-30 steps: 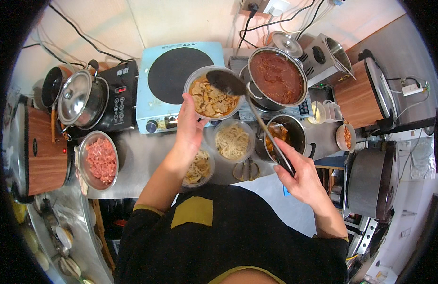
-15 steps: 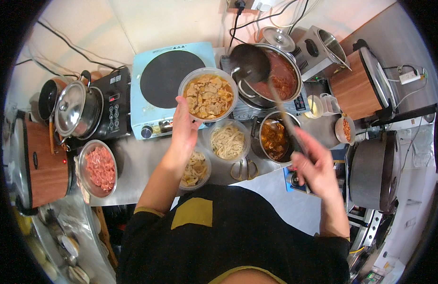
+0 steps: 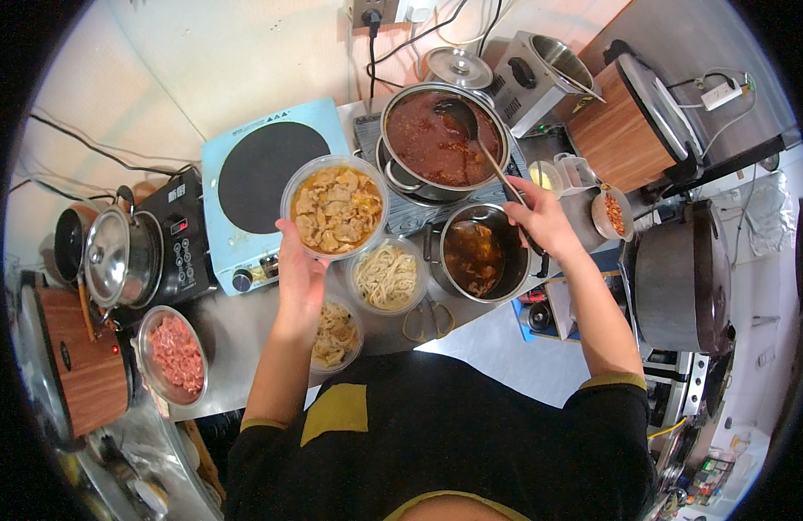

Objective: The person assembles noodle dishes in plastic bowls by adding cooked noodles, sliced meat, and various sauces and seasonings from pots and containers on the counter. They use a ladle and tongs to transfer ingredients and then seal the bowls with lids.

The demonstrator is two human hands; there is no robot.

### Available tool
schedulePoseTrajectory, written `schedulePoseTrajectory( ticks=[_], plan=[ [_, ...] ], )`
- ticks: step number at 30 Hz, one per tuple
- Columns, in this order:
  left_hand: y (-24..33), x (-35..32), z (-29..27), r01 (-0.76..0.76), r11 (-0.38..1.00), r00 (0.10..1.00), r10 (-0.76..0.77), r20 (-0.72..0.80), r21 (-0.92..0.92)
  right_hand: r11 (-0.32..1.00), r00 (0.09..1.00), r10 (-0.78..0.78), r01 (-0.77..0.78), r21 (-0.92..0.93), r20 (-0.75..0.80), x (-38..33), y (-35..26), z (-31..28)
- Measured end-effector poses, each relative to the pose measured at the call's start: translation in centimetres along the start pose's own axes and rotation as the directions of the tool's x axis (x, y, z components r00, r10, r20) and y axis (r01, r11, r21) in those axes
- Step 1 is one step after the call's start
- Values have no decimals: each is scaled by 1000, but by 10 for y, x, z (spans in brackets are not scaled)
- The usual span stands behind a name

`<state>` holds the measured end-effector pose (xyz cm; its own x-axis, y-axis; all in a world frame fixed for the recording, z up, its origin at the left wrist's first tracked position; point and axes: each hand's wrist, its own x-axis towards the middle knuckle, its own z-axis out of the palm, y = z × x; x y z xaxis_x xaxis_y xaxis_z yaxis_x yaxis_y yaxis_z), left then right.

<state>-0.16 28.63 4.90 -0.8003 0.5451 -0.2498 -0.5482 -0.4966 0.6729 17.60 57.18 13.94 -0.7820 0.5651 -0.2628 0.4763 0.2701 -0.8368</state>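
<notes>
My left hand is closed on the side of a round clear plastic bowl full of sliced meat in orange broth. It holds the bowl up in front of the light-blue cooktop. My right hand grips the handle of a black ladle, whose head is partly sunk in the red sauce of a large steel pot. Below that arm stands a smaller pot of brown broth with pieces in it. Two plastic bowls, one of noodles and one of noodles with topping, sit under my left hand.
Scissors lie at the counter's front edge. A steel bowl of raw meat and a lidded pot are on the left. At the right are a bowl of peanuts, a wood-patterned container and a big dark pot.
The ladle has gone from above the red sauce pot's left edge down into the sauce. My right hand has moved up and forward. The left still holds the bowl up.
</notes>
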Motion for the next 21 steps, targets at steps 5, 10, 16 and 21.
schedulePoseTrajectory(
  ticks=[5,10,16,21],
  plan=[
    [-6,-1,5,17,1000,1000,-17,24,25,928,997,73,-81,363,35,-8,-12,-19],
    [-18,-1,13,2,1000,998,0,63,-19,775,984,86,-164,611,155,-32,-20,-39],
    [-31,-9,24,-10,1000,998,10,-56,4,675,946,38,-263,690,323,-82,-29,-37],
    [-41,-19,39,-30,999,995,29,-92,-17,928,942,-8,-118,353,334,-116,-42,-16]
  ],
)
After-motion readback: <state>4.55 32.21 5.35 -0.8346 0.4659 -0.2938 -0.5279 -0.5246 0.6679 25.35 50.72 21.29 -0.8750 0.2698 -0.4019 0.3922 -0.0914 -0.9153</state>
